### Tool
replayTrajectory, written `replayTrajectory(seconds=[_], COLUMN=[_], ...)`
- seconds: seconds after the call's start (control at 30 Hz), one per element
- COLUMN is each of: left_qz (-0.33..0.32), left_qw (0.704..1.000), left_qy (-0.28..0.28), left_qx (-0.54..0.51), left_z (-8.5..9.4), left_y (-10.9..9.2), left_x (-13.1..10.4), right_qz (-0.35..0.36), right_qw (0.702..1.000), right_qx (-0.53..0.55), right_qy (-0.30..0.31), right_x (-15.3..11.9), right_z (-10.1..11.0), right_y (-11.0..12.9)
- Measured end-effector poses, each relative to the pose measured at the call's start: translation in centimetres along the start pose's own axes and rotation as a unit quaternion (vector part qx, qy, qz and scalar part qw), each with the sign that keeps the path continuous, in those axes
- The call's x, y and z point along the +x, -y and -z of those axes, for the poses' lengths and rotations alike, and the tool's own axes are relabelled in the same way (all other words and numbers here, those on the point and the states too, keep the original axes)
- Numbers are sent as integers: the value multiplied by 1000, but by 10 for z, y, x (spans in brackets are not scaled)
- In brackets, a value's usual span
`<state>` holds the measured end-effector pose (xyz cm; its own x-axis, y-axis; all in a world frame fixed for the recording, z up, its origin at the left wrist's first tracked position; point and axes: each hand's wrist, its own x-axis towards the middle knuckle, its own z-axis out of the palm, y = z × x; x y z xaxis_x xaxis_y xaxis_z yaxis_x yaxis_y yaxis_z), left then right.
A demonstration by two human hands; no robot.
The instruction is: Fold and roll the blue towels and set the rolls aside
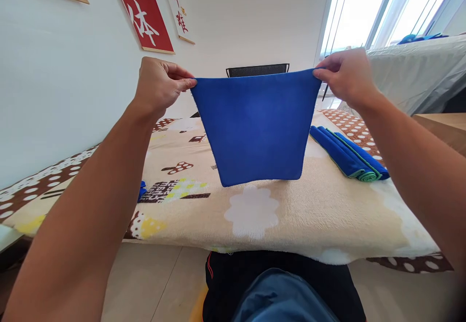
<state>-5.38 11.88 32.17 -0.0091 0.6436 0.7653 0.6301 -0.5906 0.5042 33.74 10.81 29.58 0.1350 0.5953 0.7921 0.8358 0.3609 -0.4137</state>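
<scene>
A blue cloth (260, 128) hangs spread out in front of me, its lower edge over the patterned blanket. My left hand (162, 82) pinches its upper left corner between thumb and fingers. The upper right corner is pinched in my right hand (345, 77). The top edge is stretched nearly straight between both hands. On the blanket at the right lie rolled blue cloths with green edging (349, 154). A bit of blue fabric (142, 191) shows beside my left forearm, which hides the rest of it.
The cream blanket (309, 225) with brown dotted borders covers the surface before me. Behind it stands a black chair back (258, 70). A plastic-covered object (418, 70) is at the right by the window. Scrolls hang on the left wall.
</scene>
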Motion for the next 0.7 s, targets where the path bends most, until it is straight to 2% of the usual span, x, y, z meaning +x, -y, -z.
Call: replayTrajectory(seconds=[0.13, 0.37, 0.57, 0.7], left_qz=[-6, -7, -3, -17], left_qw=[1000, 999, 1000, 999], left_qy=[11, -6, -31, -18], left_qx=[-17, -45, 4, 37], left_z=[-3, -6, -13, -13], left_y=[1, -2, -6, -3], left_x=[2, 2, 4, 4], right_qz=[6, -17, -17, -17], right_qw=[1000, 999, 998, 997], right_qx=[-8, 19, -19, -66], right_qy=[-20, -46, -50, -29], right_x=[1, 4, 7, 8], right_z=[0, -1, 2, 6], right_y=[-1, 0, 0, -2])
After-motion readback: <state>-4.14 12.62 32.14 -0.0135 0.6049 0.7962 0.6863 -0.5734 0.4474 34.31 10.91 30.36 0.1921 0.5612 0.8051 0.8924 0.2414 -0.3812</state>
